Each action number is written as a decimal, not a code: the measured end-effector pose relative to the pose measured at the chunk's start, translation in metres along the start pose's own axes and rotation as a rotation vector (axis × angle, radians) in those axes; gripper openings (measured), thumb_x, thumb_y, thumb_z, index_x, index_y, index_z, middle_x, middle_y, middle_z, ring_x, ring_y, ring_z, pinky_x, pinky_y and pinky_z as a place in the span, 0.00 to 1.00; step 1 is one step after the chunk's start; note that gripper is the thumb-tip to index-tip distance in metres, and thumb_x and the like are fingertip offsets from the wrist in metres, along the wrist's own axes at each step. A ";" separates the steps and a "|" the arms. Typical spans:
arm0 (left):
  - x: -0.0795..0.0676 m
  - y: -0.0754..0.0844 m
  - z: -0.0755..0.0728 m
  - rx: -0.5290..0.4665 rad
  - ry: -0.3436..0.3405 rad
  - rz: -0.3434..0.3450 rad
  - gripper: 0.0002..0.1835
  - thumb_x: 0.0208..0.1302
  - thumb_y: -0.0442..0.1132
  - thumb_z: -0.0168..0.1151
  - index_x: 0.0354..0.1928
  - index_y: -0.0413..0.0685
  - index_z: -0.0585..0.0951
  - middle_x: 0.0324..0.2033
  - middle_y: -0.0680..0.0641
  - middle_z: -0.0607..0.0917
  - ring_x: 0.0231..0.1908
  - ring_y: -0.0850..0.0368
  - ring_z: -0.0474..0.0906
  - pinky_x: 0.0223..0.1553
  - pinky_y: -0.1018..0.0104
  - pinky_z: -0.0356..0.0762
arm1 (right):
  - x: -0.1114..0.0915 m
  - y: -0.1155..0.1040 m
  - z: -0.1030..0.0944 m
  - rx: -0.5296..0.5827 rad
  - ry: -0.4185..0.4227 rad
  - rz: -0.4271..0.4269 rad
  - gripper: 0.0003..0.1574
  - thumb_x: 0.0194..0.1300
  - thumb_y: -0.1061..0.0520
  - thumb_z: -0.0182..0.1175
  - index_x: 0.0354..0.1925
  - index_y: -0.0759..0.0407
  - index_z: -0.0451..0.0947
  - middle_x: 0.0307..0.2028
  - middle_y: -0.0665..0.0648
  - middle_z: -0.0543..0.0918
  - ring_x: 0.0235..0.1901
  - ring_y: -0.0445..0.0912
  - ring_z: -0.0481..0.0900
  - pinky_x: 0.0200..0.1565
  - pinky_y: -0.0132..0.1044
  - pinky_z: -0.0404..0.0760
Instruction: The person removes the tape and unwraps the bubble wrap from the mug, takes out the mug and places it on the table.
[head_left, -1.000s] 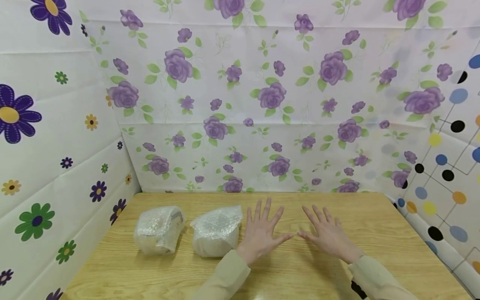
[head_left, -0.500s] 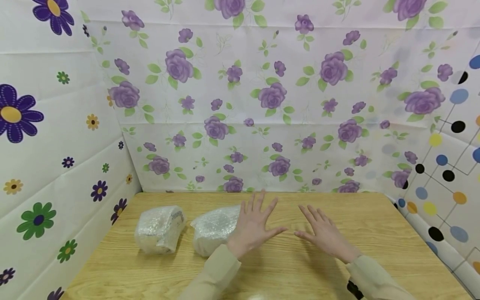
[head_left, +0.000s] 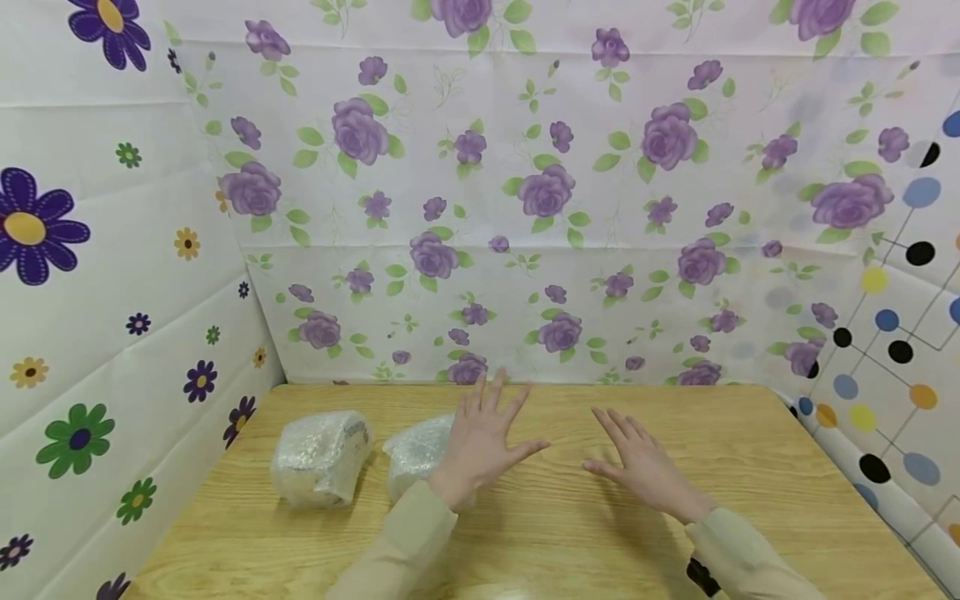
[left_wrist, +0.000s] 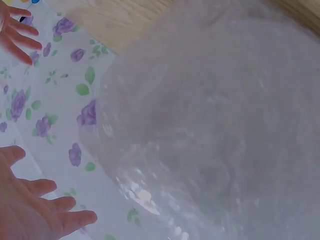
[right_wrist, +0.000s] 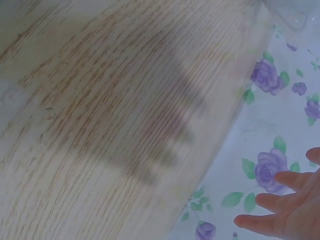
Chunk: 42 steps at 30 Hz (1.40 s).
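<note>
With fingers spread, the left hand (head_left: 480, 443) is shifted further left than a second ago, and a plastic-wrapped bundle (head_left: 414, 454), lower left of centre, is now partly hidden by it. The right hand (head_left: 647, 468), fingers extended, is held over the tabletop (head_left: 570, 550) at lower right. Neither bundle, including the far-left one (head_left: 318, 460), is gripped; handling appears not yet begun.

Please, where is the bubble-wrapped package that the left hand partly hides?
In the head view, the bubble-wrapped package is left of centre on the wooden table, right of the other package, partly behind the left hand.
</note>
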<state>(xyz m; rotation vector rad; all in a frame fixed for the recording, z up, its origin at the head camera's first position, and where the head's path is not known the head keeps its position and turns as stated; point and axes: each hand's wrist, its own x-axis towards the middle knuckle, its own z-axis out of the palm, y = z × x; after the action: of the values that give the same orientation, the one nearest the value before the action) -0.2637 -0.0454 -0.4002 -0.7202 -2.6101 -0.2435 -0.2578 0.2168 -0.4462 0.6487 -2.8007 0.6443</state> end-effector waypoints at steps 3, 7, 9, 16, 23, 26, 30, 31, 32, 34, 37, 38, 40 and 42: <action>-0.001 -0.007 -0.002 -0.005 0.000 -0.012 0.43 0.55 0.74 0.37 0.69 0.61 0.52 0.67 0.40 0.47 0.64 0.38 0.39 0.57 0.40 0.48 | 0.001 -0.003 -0.001 0.002 0.003 -0.011 0.53 0.58 0.33 0.54 0.70 0.55 0.44 0.64 0.69 0.53 0.59 0.69 0.51 0.53 0.66 0.52; -0.003 -0.017 -0.003 0.002 0.001 -0.027 0.43 0.56 0.73 0.37 0.69 0.60 0.52 0.67 0.41 0.45 0.63 0.37 0.41 0.58 0.41 0.46 | 0.003 -0.006 -0.001 0.017 0.006 -0.024 0.53 0.57 0.33 0.55 0.70 0.55 0.45 0.63 0.69 0.54 0.59 0.68 0.52 0.53 0.65 0.53; -0.004 -0.022 -0.003 -0.002 0.004 -0.032 0.43 0.56 0.73 0.37 0.69 0.59 0.53 0.67 0.40 0.46 0.63 0.36 0.41 0.58 0.41 0.45 | 0.004 -0.007 -0.001 0.028 0.004 -0.022 0.53 0.57 0.34 0.55 0.70 0.55 0.45 0.64 0.69 0.54 0.59 0.68 0.52 0.53 0.65 0.54; -0.009 -0.041 -0.008 -0.034 -0.013 -0.085 0.43 0.56 0.72 0.39 0.69 0.58 0.54 0.66 0.39 0.49 0.64 0.38 0.40 0.58 0.41 0.45 | 0.009 -0.010 0.003 0.077 0.002 -0.028 0.54 0.57 0.33 0.55 0.70 0.53 0.45 0.64 0.67 0.54 0.59 0.65 0.54 0.52 0.64 0.57; -0.017 -0.056 -0.007 -0.066 -0.009 -0.100 0.43 0.57 0.71 0.41 0.69 0.55 0.53 0.66 0.39 0.49 0.63 0.35 0.42 0.57 0.39 0.45 | 0.015 -0.017 0.005 0.147 0.001 -0.024 0.53 0.56 0.34 0.56 0.70 0.52 0.46 0.64 0.64 0.55 0.59 0.62 0.56 0.50 0.63 0.61; -0.020 -0.060 -0.009 -0.078 -0.024 -0.119 0.44 0.57 0.70 0.42 0.69 0.54 0.53 0.67 0.39 0.47 0.63 0.34 0.42 0.57 0.39 0.45 | 0.018 -0.019 0.007 0.185 -0.001 -0.033 0.53 0.55 0.33 0.56 0.70 0.50 0.46 0.64 0.63 0.55 0.60 0.61 0.56 0.51 0.62 0.61; -0.027 -0.067 -0.011 -0.096 -0.040 -0.148 0.43 0.57 0.70 0.43 0.69 0.55 0.52 0.67 0.39 0.46 0.63 0.34 0.42 0.58 0.40 0.43 | 0.022 -0.023 0.008 0.238 0.001 -0.043 0.51 0.57 0.38 0.58 0.70 0.50 0.46 0.64 0.62 0.55 0.60 0.60 0.55 0.52 0.61 0.60; -0.028 -0.070 -0.010 -0.098 -0.035 -0.153 0.43 0.57 0.69 0.44 0.69 0.54 0.53 0.67 0.38 0.47 0.62 0.34 0.43 0.58 0.40 0.44 | 0.023 -0.024 0.009 0.248 0.001 -0.041 0.51 0.57 0.39 0.59 0.70 0.50 0.46 0.64 0.62 0.55 0.60 0.60 0.55 0.52 0.61 0.60; -0.030 -0.072 -0.010 -0.102 -0.031 -0.159 0.43 0.57 0.69 0.45 0.69 0.55 0.53 0.66 0.37 0.47 0.62 0.34 0.45 0.58 0.40 0.44 | 0.024 -0.025 0.009 0.258 0.000 -0.036 0.51 0.57 0.40 0.60 0.70 0.50 0.46 0.64 0.62 0.55 0.60 0.60 0.55 0.52 0.61 0.60; -0.033 -0.076 -0.009 -0.111 -0.019 -0.164 0.42 0.58 0.68 0.46 0.69 0.54 0.54 0.66 0.36 0.49 0.61 0.34 0.47 0.58 0.40 0.44 | 0.025 -0.026 0.010 0.266 -0.001 -0.032 0.51 0.57 0.41 0.60 0.70 0.51 0.46 0.64 0.63 0.55 0.60 0.61 0.55 0.52 0.61 0.60; -0.038 -0.081 -0.008 -0.136 0.002 -0.170 0.42 0.57 0.67 0.47 0.69 0.53 0.55 0.65 0.35 0.51 0.61 0.35 0.48 0.59 0.42 0.44 | 0.027 -0.027 0.012 0.280 -0.005 -0.020 0.52 0.56 0.40 0.60 0.70 0.52 0.46 0.65 0.63 0.55 0.61 0.60 0.54 0.53 0.60 0.59; -0.039 -0.083 -0.008 -0.149 0.003 -0.172 0.42 0.57 0.67 0.48 0.69 0.52 0.55 0.65 0.35 0.51 0.61 0.35 0.48 0.59 0.42 0.44 | 0.028 -0.028 0.013 0.283 -0.003 -0.024 0.52 0.56 0.39 0.59 0.70 0.52 0.46 0.65 0.62 0.55 0.61 0.59 0.55 0.53 0.60 0.59; -0.042 -0.085 -0.008 -0.173 0.001 -0.178 0.43 0.57 0.67 0.48 0.68 0.51 0.56 0.65 0.35 0.51 0.62 0.37 0.46 0.59 0.43 0.43 | 0.029 -0.028 0.014 0.291 0.001 -0.035 0.51 0.56 0.41 0.60 0.69 0.52 0.48 0.64 0.62 0.56 0.61 0.59 0.54 0.54 0.60 0.59; -0.045 -0.087 -0.008 -0.186 -0.002 -0.190 0.43 0.57 0.67 0.48 0.68 0.50 0.56 0.65 0.36 0.51 0.63 0.38 0.47 0.59 0.43 0.45 | 0.031 -0.029 0.016 0.304 0.006 -0.048 0.49 0.57 0.45 0.61 0.69 0.52 0.49 0.64 0.61 0.57 0.61 0.58 0.54 0.54 0.59 0.58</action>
<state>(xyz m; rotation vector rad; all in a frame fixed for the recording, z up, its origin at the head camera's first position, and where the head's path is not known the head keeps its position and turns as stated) -0.2714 -0.1418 -0.4173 -0.5308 -2.6837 -0.5478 -0.2735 0.1743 -0.4405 0.7610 -2.6952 1.0722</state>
